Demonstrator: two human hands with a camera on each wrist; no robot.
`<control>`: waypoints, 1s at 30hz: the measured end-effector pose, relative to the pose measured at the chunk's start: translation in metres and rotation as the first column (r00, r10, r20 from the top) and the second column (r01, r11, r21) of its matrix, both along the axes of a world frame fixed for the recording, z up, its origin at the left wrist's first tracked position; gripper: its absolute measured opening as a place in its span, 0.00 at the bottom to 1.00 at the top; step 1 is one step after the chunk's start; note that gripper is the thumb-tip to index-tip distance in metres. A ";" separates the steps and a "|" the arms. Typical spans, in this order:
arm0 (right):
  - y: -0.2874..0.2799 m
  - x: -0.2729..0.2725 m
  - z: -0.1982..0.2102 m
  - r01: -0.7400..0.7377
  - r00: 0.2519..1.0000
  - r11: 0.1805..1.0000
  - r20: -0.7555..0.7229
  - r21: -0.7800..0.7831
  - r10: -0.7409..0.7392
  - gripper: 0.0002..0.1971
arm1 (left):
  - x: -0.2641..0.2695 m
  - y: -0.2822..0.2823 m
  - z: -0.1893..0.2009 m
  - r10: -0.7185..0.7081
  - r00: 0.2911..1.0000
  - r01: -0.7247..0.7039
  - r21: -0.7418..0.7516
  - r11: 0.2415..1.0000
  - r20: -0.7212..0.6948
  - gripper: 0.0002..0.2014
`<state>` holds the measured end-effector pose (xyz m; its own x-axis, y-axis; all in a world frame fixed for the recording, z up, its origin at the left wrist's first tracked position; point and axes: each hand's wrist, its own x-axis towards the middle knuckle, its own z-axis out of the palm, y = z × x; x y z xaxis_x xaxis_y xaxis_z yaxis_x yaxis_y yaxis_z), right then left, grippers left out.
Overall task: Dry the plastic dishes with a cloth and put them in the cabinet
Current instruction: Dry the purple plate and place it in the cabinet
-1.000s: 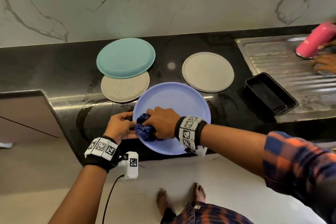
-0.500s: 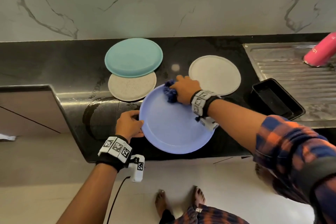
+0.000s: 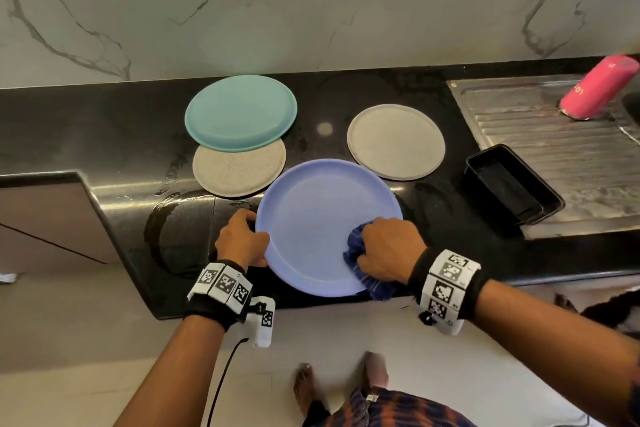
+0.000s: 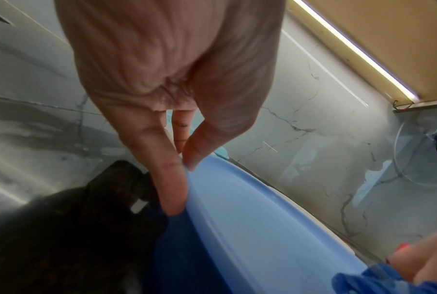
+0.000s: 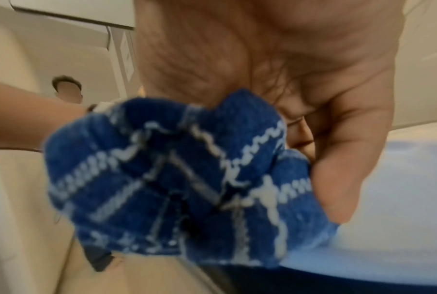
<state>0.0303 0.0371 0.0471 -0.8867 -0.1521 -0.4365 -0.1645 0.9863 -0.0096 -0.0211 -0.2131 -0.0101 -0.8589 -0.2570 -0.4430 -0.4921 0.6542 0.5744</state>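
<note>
Head view: right hand (image 3: 388, 250), gripping cloth (image 3: 360, 263), moved from blue plate (image 3: 322, 218)'s far rim to its near-right edge.

Home kitchen: black stone counter (image 3: 346, 90), marble backsplash (image 3: 311, 3), steel drainboard (image 3: 554, 149).

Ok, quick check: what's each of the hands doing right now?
Left hand: pinching the rim of the blue plate.
Right hand: gripping the bunched blue cloth against the plate.
</note>
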 end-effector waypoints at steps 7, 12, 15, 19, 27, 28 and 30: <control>-0.059 0.011 -0.006 -0.051 0.989 0.950 0.116 -0.307 0.091 0.17 | 0.003 0.001 0.001 0.003 1.000 -0.002 0.014 1.000 -0.025 0.18; -0.042 -0.019 -0.005 0.169 0.983 0.826 0.155 -0.538 -0.101 0.18 | 0.005 0.001 0.000 0.011 0.999 -0.009 0.050 0.999 -0.035 0.16; 0.002 -0.031 0.004 0.230 0.969 0.759 0.071 -0.609 -0.236 0.17 | 0.004 0.003 0.000 0.011 0.999 -0.010 0.043 0.999 -0.034 0.14; 0.096 -0.045 0.022 0.288 0.890 0.740 -0.115 -0.609 -0.441 0.15 | 0.006 0.005 -0.003 -0.010 0.998 0.008 -0.036 0.999 -0.064 0.15; 0.258 -0.060 0.043 0.429 0.757 0.789 -0.301 -0.440 -0.580 0.17 | 0.014 0.009 -0.006 -0.052 0.994 0.045 -0.075 0.996 -0.095 0.21; 0.267 -0.062 0.039 0.450 0.764 0.797 -0.288 -0.404 -0.578 0.18 | 0.013 0.008 -0.005 -0.042 0.993 0.036 -0.059 0.998 -0.110 0.21; 0.278 -0.065 0.028 0.490 0.778 0.803 -0.246 -0.339 -0.578 0.20 | 0.011 0.006 -0.003 -0.018 0.989 0.017 -0.014 1.000 -0.145 0.21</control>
